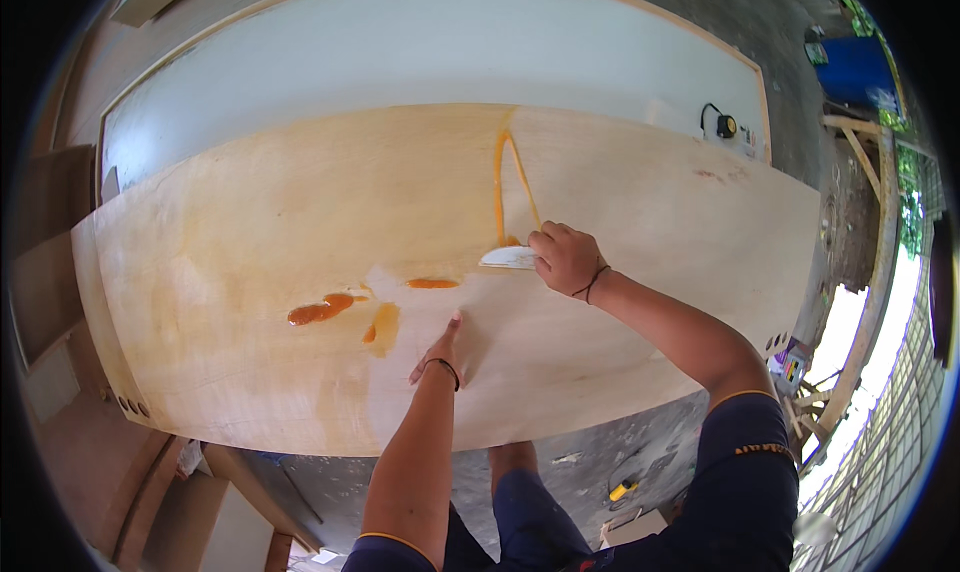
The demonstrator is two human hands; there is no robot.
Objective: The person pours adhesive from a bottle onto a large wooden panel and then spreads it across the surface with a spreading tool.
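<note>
Head view: my right hand [570,262] grips a white spreader [508,258] on the wooden board [650,302].
My right fingers are closed around the spreader's right end, so its flat blade juts out to their left, about midway between the board's near and far edges. Just beyond the blade, a thin orange streak [498,192] runs up toward the far edge and bends back down toward my knuckles. My left hand [437,352] is released, resting on the board closer to the near edge, thumb toward the far edge. Left of it, toward the board's left edge, lies a thick orange puddle [320,310].
</note>
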